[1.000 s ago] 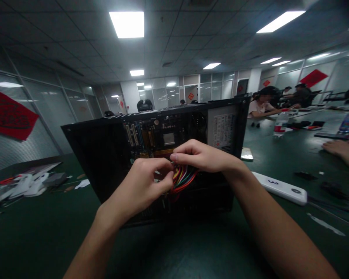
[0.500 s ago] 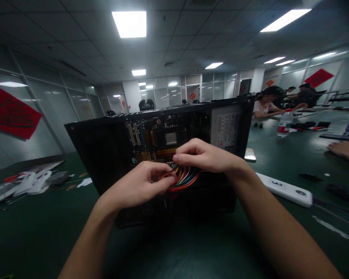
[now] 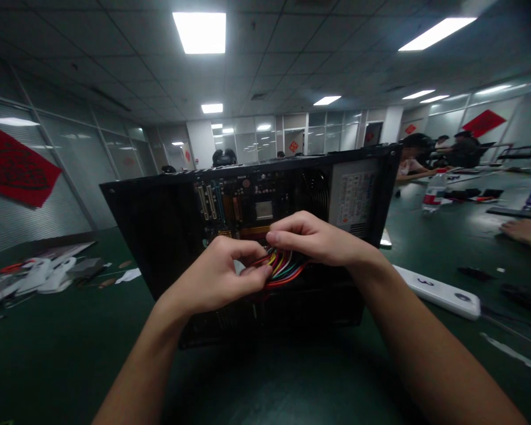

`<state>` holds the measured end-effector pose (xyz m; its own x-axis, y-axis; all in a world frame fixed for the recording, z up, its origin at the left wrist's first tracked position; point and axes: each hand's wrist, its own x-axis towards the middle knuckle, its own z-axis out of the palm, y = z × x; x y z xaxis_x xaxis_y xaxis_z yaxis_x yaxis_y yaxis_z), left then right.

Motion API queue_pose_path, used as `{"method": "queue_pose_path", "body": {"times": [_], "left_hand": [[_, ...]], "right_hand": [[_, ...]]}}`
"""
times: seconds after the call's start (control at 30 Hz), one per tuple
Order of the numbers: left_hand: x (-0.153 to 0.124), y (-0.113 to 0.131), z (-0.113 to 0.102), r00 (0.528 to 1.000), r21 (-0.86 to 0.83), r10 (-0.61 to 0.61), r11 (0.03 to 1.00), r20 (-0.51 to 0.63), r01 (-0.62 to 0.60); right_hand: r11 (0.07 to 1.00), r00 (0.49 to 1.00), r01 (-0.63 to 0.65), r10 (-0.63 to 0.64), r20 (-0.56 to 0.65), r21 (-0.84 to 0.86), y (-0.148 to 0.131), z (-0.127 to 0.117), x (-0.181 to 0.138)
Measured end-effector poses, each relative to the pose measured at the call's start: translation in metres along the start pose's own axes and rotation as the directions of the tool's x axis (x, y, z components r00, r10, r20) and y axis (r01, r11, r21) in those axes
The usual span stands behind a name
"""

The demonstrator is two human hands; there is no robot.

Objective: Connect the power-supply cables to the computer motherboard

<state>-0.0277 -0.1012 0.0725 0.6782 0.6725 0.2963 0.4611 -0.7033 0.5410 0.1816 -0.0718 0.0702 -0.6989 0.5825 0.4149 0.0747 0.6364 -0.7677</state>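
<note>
An open black computer case [image 3: 159, 230] lies tilted on the green table [image 3: 62, 342], its motherboard [image 3: 243, 206] and power supply [image 3: 356, 198] facing me. A bundle of coloured wires [image 3: 283, 268] comes out near the case's middle. My left hand [image 3: 216, 274] is closed, pinching the wires from the left. My right hand [image 3: 314, 239] is closed over the same bundle from above, fingers curled round it. What sits at the wires' end is hidden by my fingers.
A white power strip [image 3: 438, 289] lies right of the case. Loose parts and papers [image 3: 39, 274] are scattered far left. Another person's hand [image 3: 524, 231] rests at the right edge, with a water bottle [image 3: 432, 190] and seated people behind.
My hands stay on the wire bundle; the left fingers shifted slightly. The view drifted a little, so the case sits slightly further right.
</note>
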Motion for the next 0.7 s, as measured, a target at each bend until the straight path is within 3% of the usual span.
{"method": "queue_pose_path", "body": {"times": [0.17,0.4,0.57,0.7], "left_hand": [[0.004,-0.003,0.007,0.991,0.202,0.085,0.977,-0.102,-0.063],[0.003,-0.001,0.015,1.000,-0.154,-0.022,0.988,0.017,0.024],[0.003,-0.004,0.016,0.998,-0.092,0.066,0.993,-0.023,-0.068],[0.004,-0.007,0.018,0.999,-0.084,0.052,0.995,-0.005,-0.052]], "right_hand": [[0.999,0.999,0.031,-0.031,0.013,0.025,0.003,0.001,0.002],[0.999,0.999,0.038,-0.038,0.003,-0.018,-0.004,0.001,-0.003],[0.993,0.998,0.060,-0.060,0.009,-0.106,-0.012,0.003,-0.004],[0.980,0.997,0.074,-0.076,-0.008,-0.184,-0.012,0.003,-0.003]]}}
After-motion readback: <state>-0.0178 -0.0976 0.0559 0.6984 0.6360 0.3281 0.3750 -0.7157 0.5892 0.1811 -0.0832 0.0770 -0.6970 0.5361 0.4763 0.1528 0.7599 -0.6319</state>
